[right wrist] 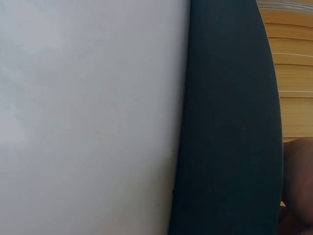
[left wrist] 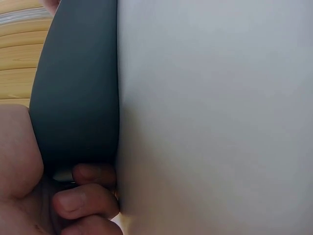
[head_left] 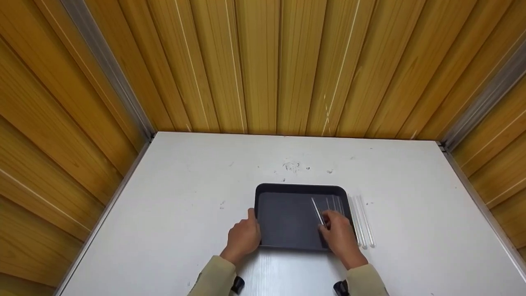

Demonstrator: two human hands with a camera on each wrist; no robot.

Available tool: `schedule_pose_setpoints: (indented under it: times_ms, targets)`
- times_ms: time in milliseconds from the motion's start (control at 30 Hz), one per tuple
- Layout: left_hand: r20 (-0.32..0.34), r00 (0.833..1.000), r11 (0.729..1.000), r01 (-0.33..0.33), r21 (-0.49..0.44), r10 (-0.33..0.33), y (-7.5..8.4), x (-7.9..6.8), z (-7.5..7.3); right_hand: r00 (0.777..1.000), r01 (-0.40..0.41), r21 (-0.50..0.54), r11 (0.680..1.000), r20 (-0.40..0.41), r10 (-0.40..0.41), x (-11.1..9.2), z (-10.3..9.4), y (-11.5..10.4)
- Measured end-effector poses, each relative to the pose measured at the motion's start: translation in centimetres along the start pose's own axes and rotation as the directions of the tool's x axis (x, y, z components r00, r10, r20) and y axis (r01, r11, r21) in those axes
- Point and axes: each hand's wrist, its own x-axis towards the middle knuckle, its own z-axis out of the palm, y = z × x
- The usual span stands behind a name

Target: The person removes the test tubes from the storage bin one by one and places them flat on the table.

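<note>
A dark grey rectangular tray point(head_left: 283, 222) lies on the white table. My left hand point(head_left: 244, 235) grips its left side near the front corner; in the left wrist view the thumb is at the rim and the curled fingers point(left wrist: 83, 200) are against the wall. Over the right part of the tray, my right hand point(head_left: 340, 235) pinches a slim clear glass tube point(head_left: 316, 209), tilted with its far end pointing away. More clear tubes point(head_left: 335, 204) lie inside the tray beyond that hand, partly hidden by it. In the right wrist view the tray's front wall point(right wrist: 230, 117) hides most of the hand.
Several clear tubes point(head_left: 363, 222) lie side by side on the table point(head_left: 185, 197), right along the tray's right edge. Dark scuff marks point(head_left: 292, 166) show behind the tray. Wood-patterned panels point(head_left: 259, 65) rise at the back and both sides.
</note>
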Motion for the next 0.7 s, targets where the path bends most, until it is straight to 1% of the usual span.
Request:
schedule_pose_setpoints:
  times_ms: [200, 333, 567, 700]
  targets:
    - [-0.011, 1.0, 1.0, 0.004, 0.001, -0.004, 0.0, 0.0, 0.0, 1.0, 0.0, -0.013, 1.0, -0.025, 0.0, 0.0, 0.3, -0.1]
    - [-0.008, 1.0, 1.0, 0.01, -0.005, -0.01, 0.1, 0.0, -0.1, 0.998, 0.025, -0.035, 0.999, -0.05, -0.026, -0.1, 0.6, -0.1]
    - [0.013, 1.0, 1.0, 0.01, 0.016, -0.01, 0.1, 0.0, -0.1, 0.995, 0.064, -0.075, 0.995, -0.066, -0.069, -0.1, 1.1, -0.3]
    - [0.014, 1.0, 1.0, 0.01, 0.011, -0.01, 0.2, 0.0, -0.2, 0.993, 0.086, -0.085, 0.993, -0.078, -0.093, -0.1, 1.2, -0.4]
